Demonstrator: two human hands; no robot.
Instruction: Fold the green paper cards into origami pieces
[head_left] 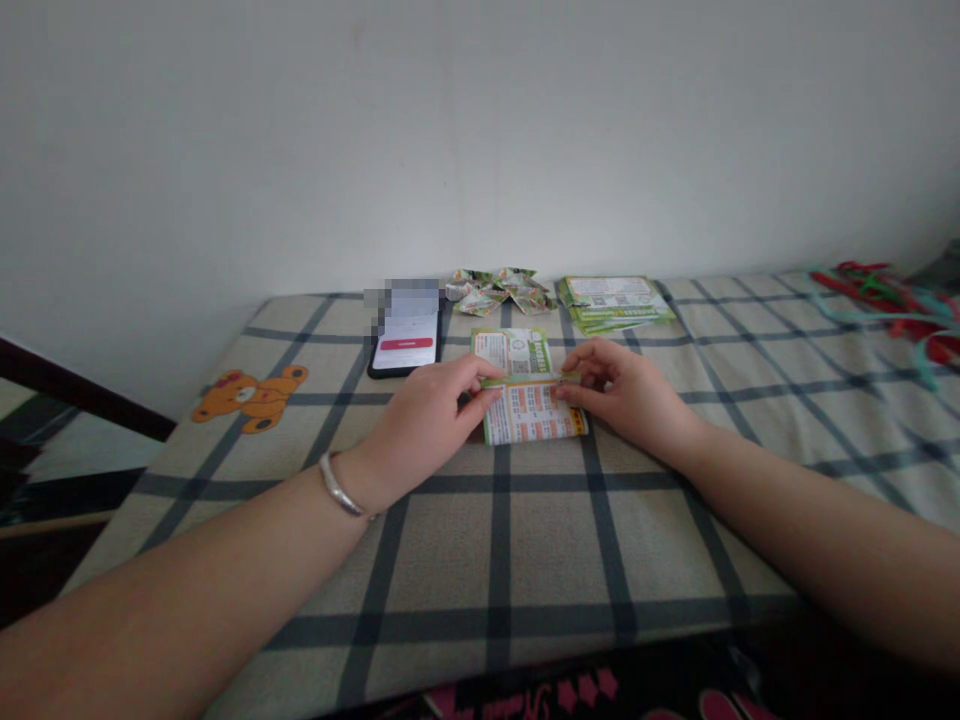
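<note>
Checked cloth point(435, 570) covers a table that sits by a pale wall point(480, 140). On it, the left hand point(439, 408) pinches the left side of a printed paper point(534, 412) with its thumb and finger almost together. The right hand point(634, 395) pinches the right side in the same way, its other fingers curled in. The paper lies flat-ish between them, on the cloth, with a crease across its middle. It looks light, thin and a bit shiny, so it should bend easily, but it might slide or tear if pulled hard. Good spots to hold it seem to be the two ends of the crease, with soft fingertips. A silver bracelet point(339, 487) circles the left wrist. Just past the paper are some small folded papers point(501, 292), with a phone point(407, 335) to their left and a paper pile point(619, 300) to their right. Farther out are a bear picture point(251, 398) on the left and red and blue-green ribbons point(892, 305) on the right.
</note>
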